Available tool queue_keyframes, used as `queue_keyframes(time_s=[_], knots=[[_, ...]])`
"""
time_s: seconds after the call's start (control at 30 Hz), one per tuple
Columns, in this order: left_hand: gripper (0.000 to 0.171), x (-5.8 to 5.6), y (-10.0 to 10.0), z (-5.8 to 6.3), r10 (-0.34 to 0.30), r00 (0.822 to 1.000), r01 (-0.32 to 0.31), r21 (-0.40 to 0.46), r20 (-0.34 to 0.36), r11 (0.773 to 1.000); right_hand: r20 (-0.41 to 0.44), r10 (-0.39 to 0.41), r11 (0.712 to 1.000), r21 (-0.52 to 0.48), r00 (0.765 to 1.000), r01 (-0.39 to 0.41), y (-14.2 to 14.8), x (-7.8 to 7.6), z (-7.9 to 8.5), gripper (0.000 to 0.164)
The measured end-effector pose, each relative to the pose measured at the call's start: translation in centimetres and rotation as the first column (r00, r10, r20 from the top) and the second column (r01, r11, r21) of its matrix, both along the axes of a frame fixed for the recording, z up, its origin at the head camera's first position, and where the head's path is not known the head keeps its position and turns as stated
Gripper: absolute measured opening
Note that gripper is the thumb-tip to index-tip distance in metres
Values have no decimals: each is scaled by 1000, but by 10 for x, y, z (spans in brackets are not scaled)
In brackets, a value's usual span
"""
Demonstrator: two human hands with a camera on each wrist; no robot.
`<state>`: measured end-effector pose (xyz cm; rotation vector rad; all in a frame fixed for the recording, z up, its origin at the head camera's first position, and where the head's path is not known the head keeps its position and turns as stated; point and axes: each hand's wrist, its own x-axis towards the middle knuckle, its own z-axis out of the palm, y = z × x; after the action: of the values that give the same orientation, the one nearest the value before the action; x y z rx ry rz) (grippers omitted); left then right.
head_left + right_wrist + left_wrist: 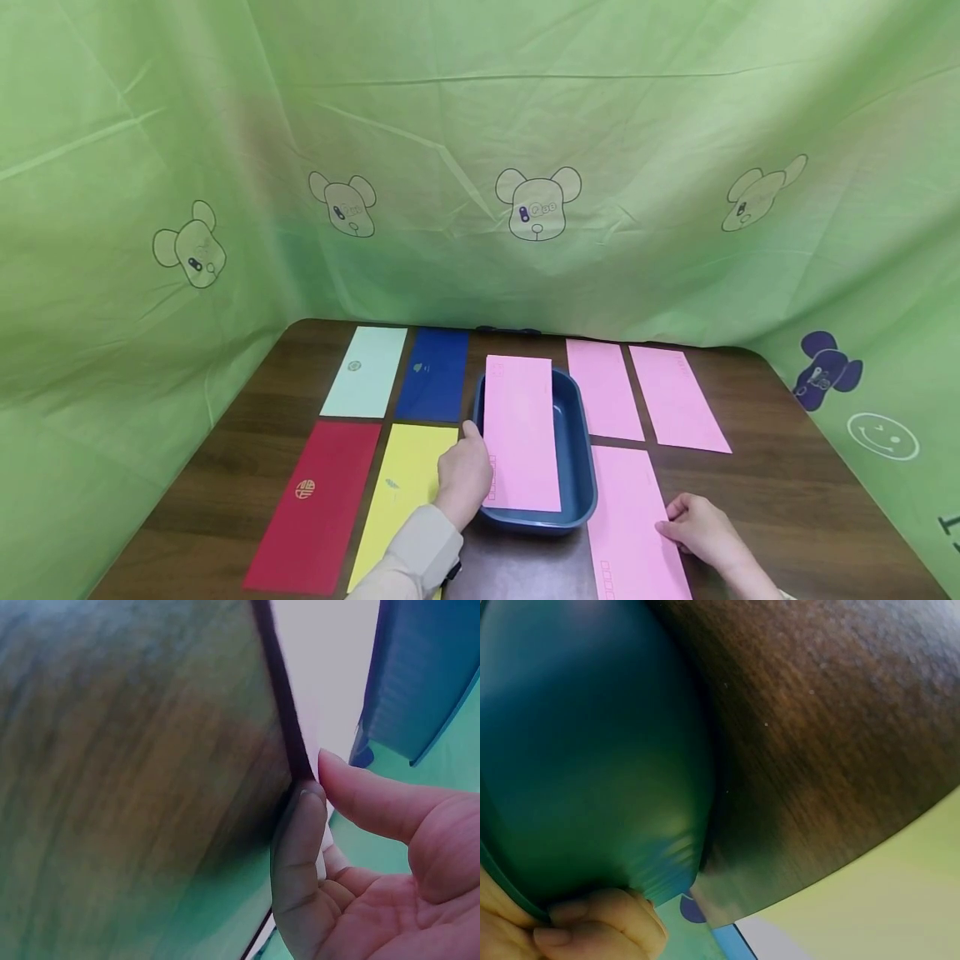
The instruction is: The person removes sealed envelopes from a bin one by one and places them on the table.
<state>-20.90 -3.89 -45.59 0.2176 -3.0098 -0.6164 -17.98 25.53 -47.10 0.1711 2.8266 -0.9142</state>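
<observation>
A dark blue plastic basin stands at the middle of the table. One pink envelope lies lengthwise over its left side. My left hand grips the basin's left rim; in the left wrist view its fingers curl under the edge of the basin wall. Just right of the basin lies the nearest pink envelope. My right hand pinches this envelope's right edge between thumb and fingers, and the right wrist view shows the envelope in that pinch.
Two more pink envelopes lie at the back right. To the left are a pale mint envelope, a blue one, a red one and a yellow one. Green cloth hangs around the wooden table.
</observation>
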Motion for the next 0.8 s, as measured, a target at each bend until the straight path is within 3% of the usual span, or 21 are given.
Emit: queue_keyframes(time_s=[0.8], knots=[[26,1,0,1,1,1000,-1,0,-5,1000,-1,0,999,38,1000,0,0,3,3,21]])
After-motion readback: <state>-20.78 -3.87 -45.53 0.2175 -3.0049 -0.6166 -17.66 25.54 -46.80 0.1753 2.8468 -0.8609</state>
